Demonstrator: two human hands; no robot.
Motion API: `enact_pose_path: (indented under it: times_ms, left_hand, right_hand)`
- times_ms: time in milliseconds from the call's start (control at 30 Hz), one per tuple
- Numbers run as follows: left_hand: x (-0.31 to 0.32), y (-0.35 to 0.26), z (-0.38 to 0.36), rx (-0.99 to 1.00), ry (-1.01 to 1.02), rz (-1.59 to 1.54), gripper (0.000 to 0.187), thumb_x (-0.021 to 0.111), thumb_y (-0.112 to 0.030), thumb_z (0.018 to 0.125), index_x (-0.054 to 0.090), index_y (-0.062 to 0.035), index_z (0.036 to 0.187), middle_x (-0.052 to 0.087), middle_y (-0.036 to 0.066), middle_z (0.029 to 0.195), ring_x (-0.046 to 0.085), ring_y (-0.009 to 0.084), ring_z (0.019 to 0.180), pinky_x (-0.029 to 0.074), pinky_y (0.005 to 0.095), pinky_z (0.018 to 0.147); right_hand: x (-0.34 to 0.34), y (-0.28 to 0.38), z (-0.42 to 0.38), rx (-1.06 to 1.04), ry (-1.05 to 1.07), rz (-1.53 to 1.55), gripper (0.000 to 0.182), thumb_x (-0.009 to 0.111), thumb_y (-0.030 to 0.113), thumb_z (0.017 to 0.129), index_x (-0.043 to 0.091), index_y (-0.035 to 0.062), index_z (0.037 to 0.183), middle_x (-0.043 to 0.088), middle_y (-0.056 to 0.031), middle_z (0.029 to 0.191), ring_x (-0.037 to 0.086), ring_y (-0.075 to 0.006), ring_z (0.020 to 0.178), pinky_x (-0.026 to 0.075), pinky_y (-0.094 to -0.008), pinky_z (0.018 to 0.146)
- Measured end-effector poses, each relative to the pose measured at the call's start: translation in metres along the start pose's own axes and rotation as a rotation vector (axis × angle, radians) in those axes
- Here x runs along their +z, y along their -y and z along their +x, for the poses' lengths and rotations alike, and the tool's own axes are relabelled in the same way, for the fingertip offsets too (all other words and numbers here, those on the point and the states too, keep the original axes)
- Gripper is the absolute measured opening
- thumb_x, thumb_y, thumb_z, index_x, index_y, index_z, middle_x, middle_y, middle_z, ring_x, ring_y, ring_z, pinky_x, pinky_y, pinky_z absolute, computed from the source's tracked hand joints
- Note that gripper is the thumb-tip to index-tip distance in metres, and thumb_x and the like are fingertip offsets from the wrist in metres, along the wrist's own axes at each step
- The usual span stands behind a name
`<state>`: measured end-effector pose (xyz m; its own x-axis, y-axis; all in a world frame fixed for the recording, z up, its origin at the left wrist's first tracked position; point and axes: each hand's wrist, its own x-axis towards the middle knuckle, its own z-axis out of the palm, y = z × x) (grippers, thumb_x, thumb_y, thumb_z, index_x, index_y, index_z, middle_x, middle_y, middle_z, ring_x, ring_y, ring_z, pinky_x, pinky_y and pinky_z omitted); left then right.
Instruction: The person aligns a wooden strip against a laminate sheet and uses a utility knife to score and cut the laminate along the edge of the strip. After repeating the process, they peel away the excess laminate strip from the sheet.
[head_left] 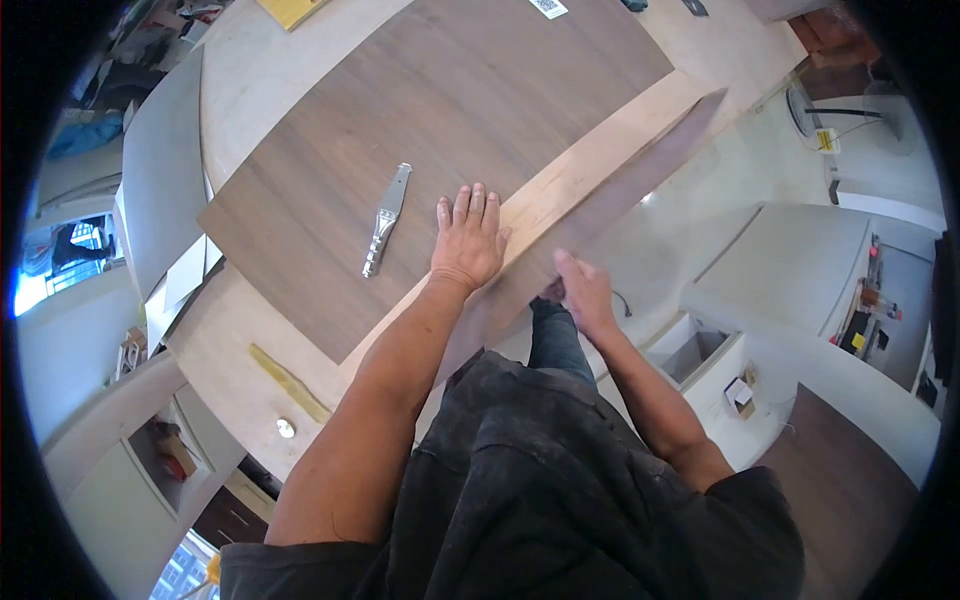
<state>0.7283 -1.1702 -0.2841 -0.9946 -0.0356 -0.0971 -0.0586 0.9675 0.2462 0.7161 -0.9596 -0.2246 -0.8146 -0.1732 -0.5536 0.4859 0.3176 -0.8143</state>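
Note:
A large brown wood-grain sheet [330, 190] lies on the pale worktable [240, 110]. My left hand [470, 243] rests flat on it, fingers stretched out, with the thumb at a light wood band [590, 165] along the sheet's near edge. Beyond that band, a narrow brown strip [640, 175] runs along the table edge. My right hand [583, 290] is closed in front of my body, by the strip, thumb uppermost; what its fingers hold is hidden. A silver metal knife [387, 220] lies on the sheet, left of my left hand.
At the left lie a curved grey sheet [160, 170] and white pieces [185, 275]. A yellowish strip [288, 382] and a small white object [286, 428] are near the table's left edge. An open drawer box [695, 350] stands right of my right hand; a fan [800, 108] is farther back.

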Motion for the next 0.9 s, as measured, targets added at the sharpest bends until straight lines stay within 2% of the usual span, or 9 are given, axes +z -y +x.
enact_pose_path:
  times_ms: [67,167,267,367,567,667,767,867,900]
  left_hand:
    - [0.001,0.001,0.001,0.009,-0.016,-0.023,0.062,0.048,-0.041,0.101,0.043,-0.0029,0.151,0.038,0.021,0.159,0.031,0.0392,0.15,0.021,0.0625,0.121]
    - [0.017,0.012,0.003,0.029,0.006,-0.025,0.062,0.047,-0.04,0.102,0.041,-0.0036,0.152,0.036,0.02,0.161,0.03,0.0392,0.15,0.021,0.0632,0.121]
    - [0.0,0.007,0.002,0.009,0.039,-0.082,0.064,0.048,-0.043,0.102,0.042,-0.0024,0.152,0.036,0.022,0.161,0.027,0.0383,0.152,0.02,0.0637,0.121]
    - [-0.004,0.005,0.0,0.009,0.039,-0.07,0.062,0.046,-0.042,0.103,0.043,-0.0017,0.151,0.036,0.022,0.16,0.028,0.0383,0.151,0.021,0.0636,0.12]
    - [-0.004,0.004,0.003,0.001,0.022,-0.078,0.061,0.045,-0.04,0.103,0.045,-0.0011,0.149,0.038,0.021,0.159,0.031,0.0377,0.15,0.022,0.0631,0.12]
    - [-0.004,0.004,0.002,0.005,0.003,-0.074,0.061,0.045,-0.041,0.102,0.046,-0.0015,0.149,0.039,0.021,0.159,0.032,0.0373,0.15,0.023,0.0628,0.12]
    - [-0.002,0.005,0.001,0.005,-0.034,-0.058,0.061,0.048,-0.041,0.101,0.047,-0.0018,0.147,0.04,0.02,0.159,0.033,0.0368,0.149,0.024,0.0612,0.12]
    - [-0.001,0.004,-0.002,0.004,-0.041,-0.052,0.064,0.049,-0.043,0.1,0.046,-0.0019,0.148,0.039,0.02,0.159,0.032,0.0363,0.149,0.024,0.0596,0.121]
    - [-0.001,0.005,-0.002,0.009,-0.043,-0.052,0.064,0.049,-0.044,0.1,0.045,-0.0019,0.149,0.038,0.02,0.159,0.031,0.036,0.15,0.023,0.0595,0.121]
  right_hand:
    - [0.019,0.035,0.015,-0.346,0.062,-0.258,0.048,0.064,0.034,0.097,0.063,-0.004,0.068,0.06,-0.0137,0.057,0.056,-0.0169,0.05,0.045,-0.0375,0.05]
    - [0.055,0.069,0.025,-0.345,0.026,-0.224,0.046,0.065,0.028,0.094,0.057,-0.0054,0.064,0.05,-0.0135,0.051,0.047,-0.0158,0.048,0.039,-0.0396,0.049]
    - [0.052,0.056,0.024,-0.363,-0.046,-0.142,0.044,0.065,0.026,0.094,0.056,-0.0047,0.063,0.047,-0.0109,0.05,0.044,-0.0129,0.049,0.039,-0.0377,0.049]
    - [0.032,0.042,0.023,-0.234,-0.067,-0.191,0.044,0.067,0.025,0.093,0.055,-0.004,0.062,0.047,-0.0085,0.051,0.044,-0.0106,0.051,0.038,-0.0361,0.049]
    - [0.022,0.03,0.009,-0.242,-0.049,-0.252,0.038,0.067,0.024,0.092,0.058,-0.0022,0.066,0.053,-0.0055,0.054,0.049,-0.0103,0.053,0.04,-0.0339,0.049]
    - [0.033,0.006,0.016,-0.213,-0.071,-0.184,0.025,0.065,0.02,0.091,0.062,-0.0026,0.082,0.063,-0.007,0.068,0.055,-0.0101,0.062,0.043,-0.0334,0.052]
    - [0.041,-0.006,0.022,-0.202,0.047,0.202,0.022,0.064,0.015,0.088,0.06,-0.0025,0.101,0.066,-0.0081,0.085,0.06,-0.0117,0.074,0.048,-0.0322,0.058]
    - [0.02,-0.01,0.026,0.16,0.224,0.295,0.03,0.063,0.009,0.086,0.055,-0.0017,0.113,0.063,-0.0079,0.095,0.063,-0.0156,0.083,0.052,-0.0326,0.066]
    - [0.018,-0.009,0.028,0.179,0.203,0.306,0.03,0.062,0.008,0.086,0.055,-0.0012,0.114,0.062,-0.008,0.095,0.064,-0.0171,0.083,0.053,-0.0337,0.067]
